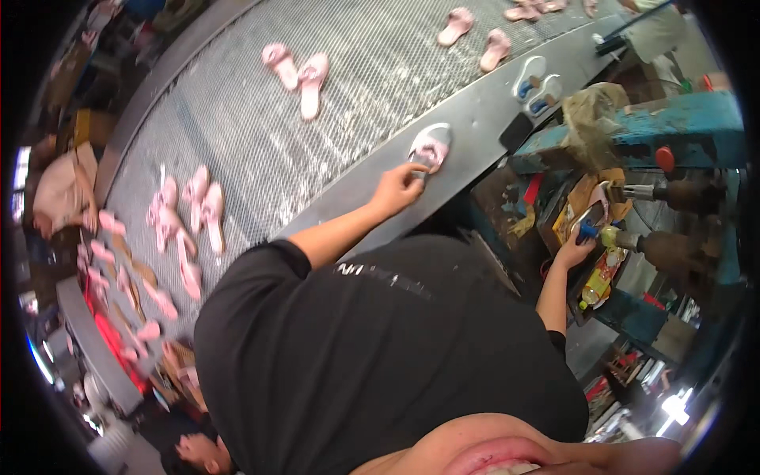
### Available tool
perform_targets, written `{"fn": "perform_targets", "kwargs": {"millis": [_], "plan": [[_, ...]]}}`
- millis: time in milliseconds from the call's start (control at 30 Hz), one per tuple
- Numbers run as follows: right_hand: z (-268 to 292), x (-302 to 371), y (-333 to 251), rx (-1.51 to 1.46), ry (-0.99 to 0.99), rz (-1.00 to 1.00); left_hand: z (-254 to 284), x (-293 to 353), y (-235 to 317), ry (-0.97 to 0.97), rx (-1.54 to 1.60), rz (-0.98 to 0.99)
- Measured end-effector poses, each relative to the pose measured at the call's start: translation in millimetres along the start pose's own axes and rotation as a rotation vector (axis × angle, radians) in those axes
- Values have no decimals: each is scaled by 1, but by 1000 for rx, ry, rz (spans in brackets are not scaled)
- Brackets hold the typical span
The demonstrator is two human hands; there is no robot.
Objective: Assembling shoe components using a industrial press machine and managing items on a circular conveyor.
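My left hand (398, 191) is closed on the heel end of a pink-strapped slipper (433, 148), which lies on the metal ledge beside the mesh conveyor. Over at the machine on the right, my right hand (573, 252) has its fingers around a blue piece (587, 231). This piece sits at the near end of a dark-soled slipper (595, 212) in the machine. Two metal rods of the machine reach close to that slipper. Part of the slipper is hidden behind the rods and my fingers.
Pairs of pink slippers (313, 85) are spread over the mesh conveyor (348, 47). White soles with blue pieces (543, 95) lie farther along the ledge (475, 131). The blue machine frame (633, 131) stands at right, with a yellow-labelled bottle (599, 281) beneath. Another person (63, 190) is at far left.
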State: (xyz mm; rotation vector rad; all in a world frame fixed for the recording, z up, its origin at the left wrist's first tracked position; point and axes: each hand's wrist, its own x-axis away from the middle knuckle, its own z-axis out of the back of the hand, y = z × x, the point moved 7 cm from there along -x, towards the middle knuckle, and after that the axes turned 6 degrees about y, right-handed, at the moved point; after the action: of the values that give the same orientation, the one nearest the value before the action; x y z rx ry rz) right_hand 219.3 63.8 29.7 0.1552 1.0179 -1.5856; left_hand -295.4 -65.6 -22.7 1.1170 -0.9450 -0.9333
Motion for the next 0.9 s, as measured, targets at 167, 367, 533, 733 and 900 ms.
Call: {"fn": "perform_targets", "kwargs": {"millis": [167,367,533,733,900], "plan": [[11,-11,-28,175,61,-314,180,-133,-103,433,-694,-339],[-2,-28,-29,424,-56,-189,307,-268,-91,351,-1199,71],[-16,-22,-27,489,-104,-290,275,-298,-127,597,-1221,317],[-20,26,-11,251,-23,-515,228,-302,-137,720,-722,243],[-2,61,-63,106,-61,-496,265,-317,-180,442,183,406]]}}
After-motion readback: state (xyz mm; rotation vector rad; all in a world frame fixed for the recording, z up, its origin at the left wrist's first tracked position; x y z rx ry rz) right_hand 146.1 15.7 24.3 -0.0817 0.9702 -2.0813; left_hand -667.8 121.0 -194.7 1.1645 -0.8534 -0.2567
